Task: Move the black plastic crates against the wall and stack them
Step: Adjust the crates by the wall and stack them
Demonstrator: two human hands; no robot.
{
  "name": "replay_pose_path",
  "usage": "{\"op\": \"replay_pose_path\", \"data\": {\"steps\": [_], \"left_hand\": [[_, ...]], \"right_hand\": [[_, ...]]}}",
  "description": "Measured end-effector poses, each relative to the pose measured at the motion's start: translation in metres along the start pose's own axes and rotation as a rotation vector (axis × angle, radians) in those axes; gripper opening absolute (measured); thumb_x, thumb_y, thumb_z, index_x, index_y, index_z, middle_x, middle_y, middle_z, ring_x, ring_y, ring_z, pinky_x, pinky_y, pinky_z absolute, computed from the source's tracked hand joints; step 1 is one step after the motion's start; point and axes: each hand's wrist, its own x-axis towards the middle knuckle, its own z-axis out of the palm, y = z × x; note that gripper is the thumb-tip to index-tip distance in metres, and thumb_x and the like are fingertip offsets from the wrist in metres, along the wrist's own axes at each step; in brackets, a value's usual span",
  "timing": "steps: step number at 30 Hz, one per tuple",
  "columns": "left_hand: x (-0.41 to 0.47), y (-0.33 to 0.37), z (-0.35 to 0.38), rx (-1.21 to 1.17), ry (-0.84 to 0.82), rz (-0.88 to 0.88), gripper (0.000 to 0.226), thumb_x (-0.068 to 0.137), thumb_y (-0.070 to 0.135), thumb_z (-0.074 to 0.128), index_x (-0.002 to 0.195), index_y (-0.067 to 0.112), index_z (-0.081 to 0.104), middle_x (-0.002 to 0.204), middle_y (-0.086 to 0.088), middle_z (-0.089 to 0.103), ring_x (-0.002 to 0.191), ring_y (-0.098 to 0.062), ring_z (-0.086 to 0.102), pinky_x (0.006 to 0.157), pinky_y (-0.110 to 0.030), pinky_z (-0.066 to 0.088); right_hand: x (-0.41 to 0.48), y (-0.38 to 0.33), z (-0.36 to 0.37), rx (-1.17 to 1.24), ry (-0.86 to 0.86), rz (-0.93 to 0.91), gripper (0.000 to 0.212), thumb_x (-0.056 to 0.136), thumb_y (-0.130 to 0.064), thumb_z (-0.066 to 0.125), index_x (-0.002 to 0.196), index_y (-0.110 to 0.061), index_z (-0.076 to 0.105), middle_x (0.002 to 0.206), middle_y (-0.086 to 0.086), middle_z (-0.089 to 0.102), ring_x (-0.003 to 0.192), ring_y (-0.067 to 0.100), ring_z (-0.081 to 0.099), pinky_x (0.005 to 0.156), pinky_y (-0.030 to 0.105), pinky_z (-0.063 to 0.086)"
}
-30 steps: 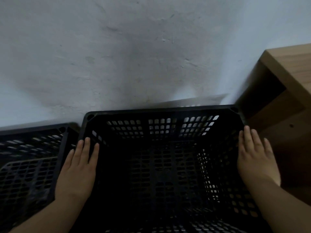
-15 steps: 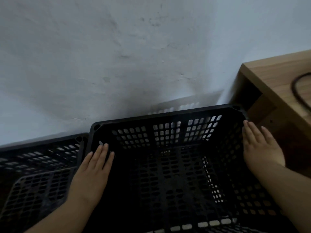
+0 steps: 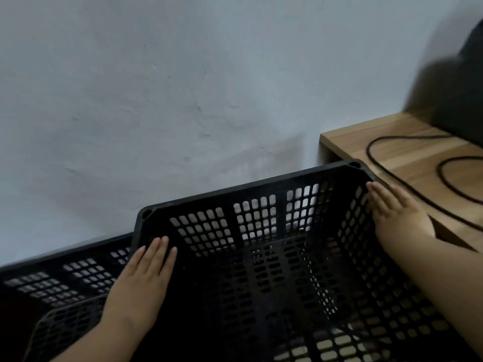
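Observation:
A black perforated plastic crate [image 3: 261, 190] fills the lower middle of the head view, tilted, with its far rim close to the pale wall [image 3: 183, 100]. My left hand [image 3: 138, 283] lies over its left rim, fingers straight and together. My right hand [image 3: 397, 215] clasps its right rim near the far corner. My thumbs are hidden. A second black crate [image 3: 65, 278] sits lower at the left, against the wall and right beside the one I hold.
A wooden desk [image 3: 407, 152] stands close to the right of the held crate. A black cable [image 3: 392, 173] loops across its top, and a blurred dark object [image 3: 465, 100] stands at its far right.
The crate between my hands has risen and tilted, its right side now level with the desk top. My view has swung right and up, showing the cable and dark object.

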Motion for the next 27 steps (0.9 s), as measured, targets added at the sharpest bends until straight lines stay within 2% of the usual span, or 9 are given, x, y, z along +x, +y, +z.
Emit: {"op": "replay_pose_path", "data": {"steps": [3, 5, 8, 10, 12, 14, 17, 23, 27], "left_hand": [[-0.025, -0.012, -0.022, -0.034, -0.008, -0.027, 0.071, 0.094, 0.013, 0.024, 0.125, 0.009, -0.039, 0.134, -0.013, -0.045, 0.126, -0.023, -0.038, 0.075, -0.035, -0.047], [-0.042, -0.026, -0.050, -0.061, 0.042, -0.057, 0.074, 0.093, 0.014, 0.029, 0.128, 0.011, -0.037, 0.136, -0.011, -0.042, 0.127, -0.022, -0.037, 0.084, -0.035, -0.044], [-0.067, -0.057, -0.099, -0.090, 0.087, -0.074, 0.080, 0.092, 0.012, 0.036, 0.130, 0.012, -0.034, 0.136, -0.006, -0.038, 0.131, -0.020, -0.033, 0.106, -0.034, -0.024], [-0.083, -0.084, -0.134, -0.105, 0.102, -0.060, 0.081, 0.090, 0.011, 0.037, 0.138, 0.013, -0.029, 0.137, -0.002, -0.037, 0.135, -0.018, -0.031, 0.106, -0.032, -0.019], [-0.101, -0.114, -0.165, -0.099, 0.098, -0.056, 0.080, 0.090, 0.012, 0.037, 0.143, 0.013, -0.023, 0.146, -0.001, -0.033, 0.134, -0.014, -0.030, 0.105, -0.032, -0.020], [-0.116, -0.146, -0.189, -0.054, 0.051, -0.072, 0.081, 0.089, 0.013, 0.038, 0.144, 0.013, -0.021, 0.153, -0.006, -0.028, 0.138, -0.015, -0.028, 0.107, -0.032, -0.018], [-0.136, -0.194, -0.212, -0.025, 0.029, -0.129, 0.084, 0.086, 0.012, 0.040, 0.145, 0.015, -0.021, 0.156, -0.007, -0.024, 0.142, -0.018, -0.023, 0.107, -0.031, -0.018], [-0.181, -0.271, -0.223, 0.031, 0.080, -0.296, 0.088, 0.086, 0.010, 0.042, 0.142, 0.016, -0.026, 0.154, -0.006, -0.027, 0.129, -0.013, -0.033, 0.107, -0.031, -0.020], [-0.210, -0.308, -0.199, 0.091, 0.069, -0.399, 0.087, 0.089, 0.012, 0.042, 0.132, 0.017, -0.034, 0.146, -0.006, -0.037, 0.128, -0.019, -0.038, 0.106, -0.033, -0.023]], "right_hand": [[-0.032, 0.028, -0.008, 0.011, 0.015, 0.026, 0.057, 0.097, -0.028, 0.014, 0.145, -0.009, -0.009, 0.149, 0.013, -0.028, 0.138, 0.029, -0.030, 0.057, 0.043, -0.045], [-0.052, 0.054, -0.019, 0.028, 0.038, 0.049, 0.056, 0.097, -0.027, 0.014, 0.146, -0.010, -0.006, 0.153, 0.012, -0.023, 0.141, 0.027, -0.026, 0.056, 0.043, -0.046], [-0.079, 0.097, -0.045, 0.061, 0.073, 0.070, 0.057, 0.098, -0.032, 0.018, 0.148, -0.013, 0.002, 0.156, 0.011, -0.018, 0.143, 0.024, -0.020, 0.085, 0.048, -0.042], [-0.093, 0.127, -0.066, 0.111, 0.101, 0.074, 0.056, 0.097, -0.033, 0.020, 0.149, -0.015, 0.006, 0.157, 0.009, -0.014, 0.145, 0.020, -0.014, 0.099, 0.044, -0.034], [-0.105, 0.153, -0.092, 0.159, 0.132, 0.053, 0.057, 0.097, -0.035, 0.025, 0.149, -0.018, 0.009, 0.158, 0.006, -0.011, 0.145, 0.017, -0.011, 0.103, 0.040, -0.032], [-0.112, 0.174, -0.120, 0.191, 0.141, 0.012, 0.057, 0.097, -0.035, 0.028, 0.149, -0.020, 0.012, 0.158, 0.003, -0.010, 0.145, 0.016, -0.010, 0.113, 0.039, -0.015], [-0.115, 0.189, -0.165, 0.238, 0.173, -0.015, 0.060, 0.096, -0.034, 0.030, 0.150, -0.020, 0.008, 0.158, 0.001, -0.012, 0.145, 0.014, -0.010, 0.116, 0.037, -0.004], [-0.110, 0.187, -0.250, 0.264, 0.440, -0.085, 0.056, 0.097, -0.029, 0.022, 0.149, -0.012, 0.012, 0.159, 0.003, -0.007, 0.145, 0.013, -0.008, 0.117, 0.036, -0.004], [-0.109, 0.167, -0.317, 0.231, 0.554, -0.172, 0.055, 0.096, -0.028, 0.023, 0.149, -0.011, 0.015, 0.159, 0.006, -0.008, 0.145, 0.015, -0.010, 0.117, 0.038, -0.005]]}}
